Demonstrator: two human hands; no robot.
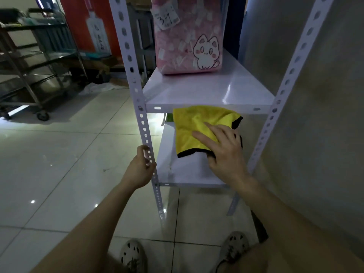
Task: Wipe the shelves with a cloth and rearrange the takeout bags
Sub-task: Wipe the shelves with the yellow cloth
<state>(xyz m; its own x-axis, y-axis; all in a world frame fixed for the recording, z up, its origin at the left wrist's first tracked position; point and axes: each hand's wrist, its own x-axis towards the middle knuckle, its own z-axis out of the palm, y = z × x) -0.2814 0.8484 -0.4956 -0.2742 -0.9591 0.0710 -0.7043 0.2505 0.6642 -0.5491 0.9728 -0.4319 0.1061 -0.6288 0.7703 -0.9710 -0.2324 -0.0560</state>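
The yellow cloth (199,127) looks soft and fuzzy; the white metal shelf (208,91) is smooth and glossy, like the floor tiles (65,154); the pink takeout bag (189,36) looks matt.

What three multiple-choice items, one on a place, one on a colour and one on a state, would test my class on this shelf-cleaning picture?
1. Where does the pink bag stand?
A. on the floor
B. on the trolley
C. on the upper shelf

2. What colour is the main face of the cloth?
A. yellow
B. blue
C. white

3. What is the left hand doing?
A. hanging loose
B. gripping the shelf post
C. holding the cloth

Answers:
1 C: the bag's base rests at the back of the upper shelf.
2 A: the cloth is yellow with a black edge.
3 B: its fingers curl round the perforated post.
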